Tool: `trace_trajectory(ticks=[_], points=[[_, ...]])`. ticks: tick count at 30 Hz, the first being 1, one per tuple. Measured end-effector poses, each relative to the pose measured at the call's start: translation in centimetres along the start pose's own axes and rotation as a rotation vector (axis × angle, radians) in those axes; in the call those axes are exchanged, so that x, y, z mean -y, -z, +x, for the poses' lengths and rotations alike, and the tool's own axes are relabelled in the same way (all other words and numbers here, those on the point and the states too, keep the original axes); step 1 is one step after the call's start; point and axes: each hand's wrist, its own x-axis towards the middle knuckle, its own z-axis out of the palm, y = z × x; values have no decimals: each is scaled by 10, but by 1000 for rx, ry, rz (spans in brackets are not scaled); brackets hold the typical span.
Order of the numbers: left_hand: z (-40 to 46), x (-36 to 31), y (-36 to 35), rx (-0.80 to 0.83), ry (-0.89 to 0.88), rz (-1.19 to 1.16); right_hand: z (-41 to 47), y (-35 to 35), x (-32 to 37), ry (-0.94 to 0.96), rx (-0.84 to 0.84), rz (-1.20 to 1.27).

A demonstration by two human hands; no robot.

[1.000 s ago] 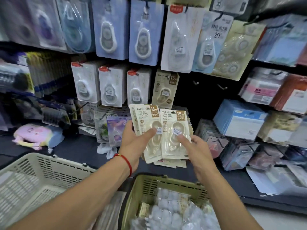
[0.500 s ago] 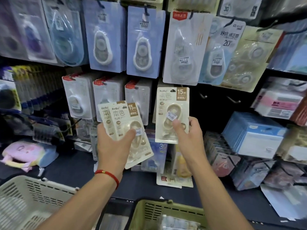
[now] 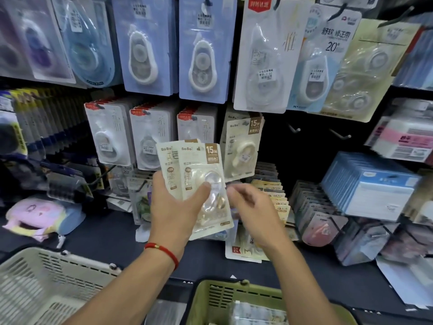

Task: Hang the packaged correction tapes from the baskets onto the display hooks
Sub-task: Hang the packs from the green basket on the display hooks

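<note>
My left hand (image 3: 177,207) grips a small fan of cream correction tape packs (image 3: 199,174) marked 15M, thumb pressed on the front pack's blister. My right hand (image 3: 251,207) is blurred just right of that fan, fingers curled and apart, holding nothing. Above and right of the fan, a matching cream pack (image 3: 242,148) hangs on a display hook in the middle row. Two bare hooks (image 3: 294,129) (image 3: 341,134) stick out of the dark panel further right.
A green basket (image 3: 222,294) with wrapped packs sits at bottom centre, a white basket (image 3: 35,277) at bottom left. Blue and white tape packs (image 3: 203,50) fill the upper hooks. Blue boxes (image 3: 372,184) stand right; a pastel plush pouch (image 3: 39,216) lies left on the shelf.
The pack my right hand held now hangs on the hook. My right hand has let go and dropped back beside the packs in my left hand. The view has moved closer.
</note>
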Motion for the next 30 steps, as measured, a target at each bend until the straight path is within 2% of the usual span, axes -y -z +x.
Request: trace_trajectory(ticks=[2, 4, 7, 12, 16, 24, 28, 30], points=[[-1, 0, -3, 29, 6, -11, -9, -5, 0, 5, 67, 1], [-1, 0, -4, 61, 23, -23, -12, -6, -1, 19, 56, 31], [-2, 0, -6, 87, 40, -42, -12, -1, 3, 48, -40, 137], [4, 6, -3, 28, 115, -55, -7, 10, 11, 131, -257, 306], [4, 5, -1, -8, 125, -47, 0, 11, 17, 147, -319, 380], [3, 0, 2, -69, 52, -8, 10, 13, 25, 112, -403, 293], [2, 0, 1, -49, -15, 15, 6, 15, 12, 59, -432, -103], [1, 0, -2, -30, -46, 37, 2, 11, 7, 93, -361, -151]])
